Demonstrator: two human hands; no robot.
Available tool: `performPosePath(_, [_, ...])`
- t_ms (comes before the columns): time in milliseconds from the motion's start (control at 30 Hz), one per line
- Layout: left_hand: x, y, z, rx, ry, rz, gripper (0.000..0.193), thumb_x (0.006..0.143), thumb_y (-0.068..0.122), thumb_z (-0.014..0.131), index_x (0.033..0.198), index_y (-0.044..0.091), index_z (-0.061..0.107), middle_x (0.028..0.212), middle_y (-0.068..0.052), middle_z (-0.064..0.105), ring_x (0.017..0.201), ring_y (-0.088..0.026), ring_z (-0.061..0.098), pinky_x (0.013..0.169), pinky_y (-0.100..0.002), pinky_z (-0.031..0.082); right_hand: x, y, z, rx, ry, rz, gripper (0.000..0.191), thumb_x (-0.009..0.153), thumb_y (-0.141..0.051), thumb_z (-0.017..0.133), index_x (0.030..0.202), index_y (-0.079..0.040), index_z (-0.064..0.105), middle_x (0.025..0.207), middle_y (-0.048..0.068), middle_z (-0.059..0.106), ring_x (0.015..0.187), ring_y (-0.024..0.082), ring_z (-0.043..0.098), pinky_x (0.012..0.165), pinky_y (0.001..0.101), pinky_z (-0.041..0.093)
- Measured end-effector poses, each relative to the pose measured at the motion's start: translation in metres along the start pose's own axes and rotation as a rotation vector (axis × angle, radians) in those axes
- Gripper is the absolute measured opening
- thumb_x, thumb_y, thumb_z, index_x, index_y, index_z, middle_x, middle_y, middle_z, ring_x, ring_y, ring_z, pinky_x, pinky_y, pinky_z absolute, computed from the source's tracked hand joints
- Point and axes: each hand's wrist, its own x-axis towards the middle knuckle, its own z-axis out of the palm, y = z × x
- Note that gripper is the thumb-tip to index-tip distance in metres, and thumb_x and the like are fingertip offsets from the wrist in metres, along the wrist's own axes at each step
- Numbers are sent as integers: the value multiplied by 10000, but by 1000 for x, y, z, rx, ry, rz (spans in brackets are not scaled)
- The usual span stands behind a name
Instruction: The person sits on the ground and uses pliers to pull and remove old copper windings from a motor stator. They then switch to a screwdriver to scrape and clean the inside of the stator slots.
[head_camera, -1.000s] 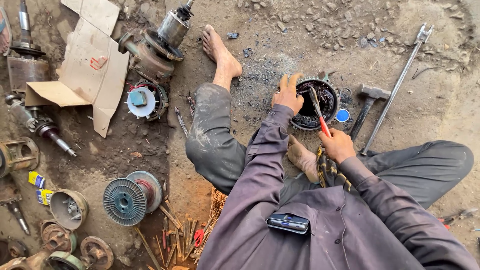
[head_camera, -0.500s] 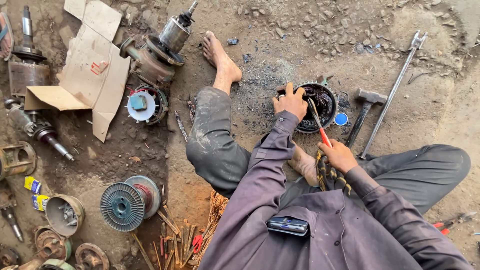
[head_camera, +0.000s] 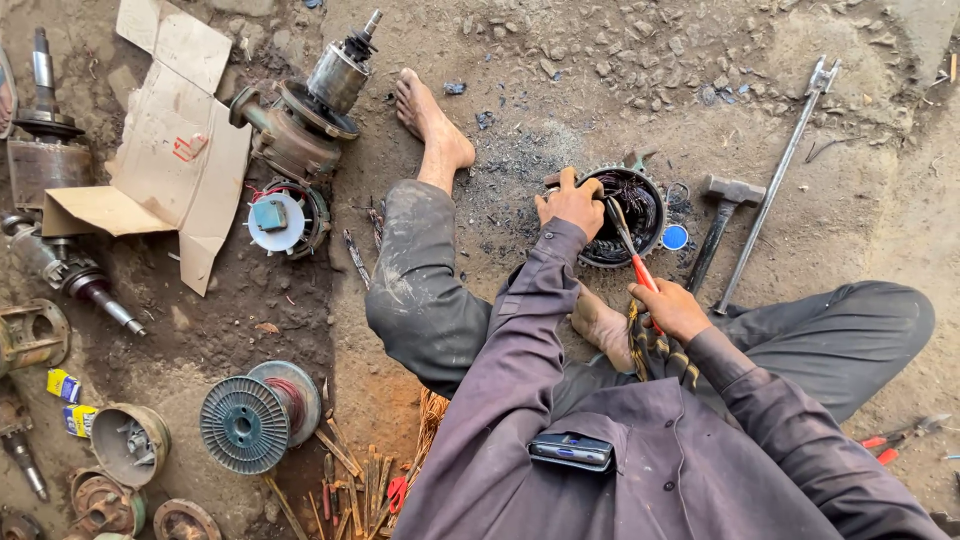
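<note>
I sit on dirt ground with a round motor stator (head_camera: 640, 190) in front of me, dark burnt windings inside its metal ring. My left hand (head_camera: 570, 205) grips the stator's near-left rim and steadies it. My right hand (head_camera: 668, 308) holds red-handled pliers (head_camera: 632, 252) whose jaws reach into the windings. My bare left foot (head_camera: 425, 120) stretches out to the left of the stator, and my other foot (head_camera: 600, 325) is tucked under me.
A hammer (head_camera: 722, 215) and a long metal bar (head_camera: 780, 175) lie right of the stator, with a small blue cap (head_camera: 675, 237) between. Motor housings (head_camera: 300, 120), a fan cover (head_camera: 278, 220), cardboard (head_camera: 170, 150), a wire spool (head_camera: 250, 418) and rotor parts crowd the left. Red-handled cutters (head_camera: 895, 440) lie at far right.
My left hand stays on the stator rim and my right hand has shifted slightly with the pliers in the windings. The view has tilted a little.
</note>
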Motion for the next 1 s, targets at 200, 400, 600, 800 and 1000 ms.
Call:
performPosePath(200, [-5, -1, 13, 112, 125, 53, 232, 879, 284, 660, 1106, 265, 704, 1365, -75, 535, 1078, -340, 684, 1149, -662, 301, 6, -3, -3, -40, -28, -20, 476, 929, -443, 621, 1115, -8, 676, 839, 110, 707, 630, 205, 685, 593, 360, 551])
performPosePath(400, [-3, 1, 13, 168, 27, 43, 301, 854, 288, 656, 1150, 296, 705, 1442, -78, 471, 1104, -350, 656, 1104, -698, 249, 5, -7, -14, -132, -39, -20, 562, 929, -479, 639, 1143, 39, 684, 875, 123, 720, 651, 200, 718, 619, 344, 558])
performPosePath(600, [1, -1, 17, 119, 13, 57, 263, 882, 277, 655, 1130, 258, 737, 1451, -94, 484, 1110, -344, 676, 1158, -569, 342, 6, -12, -22, -80, 3, -50, 531, 914, -442, 638, 1200, 4, 669, 873, 141, 715, 652, 226, 710, 605, 372, 562])
performPosePath(800, [12, -3, 11, 36, -33, 23, 250, 839, 252, 679, 1078, 258, 752, 1394, -108, 494, 1070, -342, 675, 1162, -584, 307, 9, -15, -25, -150, 9, -111, 508, 924, -439, 639, 1183, -5, 691, 858, 128, 729, 662, 213, 712, 616, 358, 565])
performPosePath(1000, [4, -4, 8, -38, 106, 80, 392, 822, 226, 691, 1210, 285, 680, 1335, -108, 541, 1074, -350, 678, 1127, -581, 349, 5, -17, -20, -223, 17, -70, 511, 927, -452, 627, 1211, -30, 677, 829, 157, 735, 660, 224, 704, 625, 376, 549])
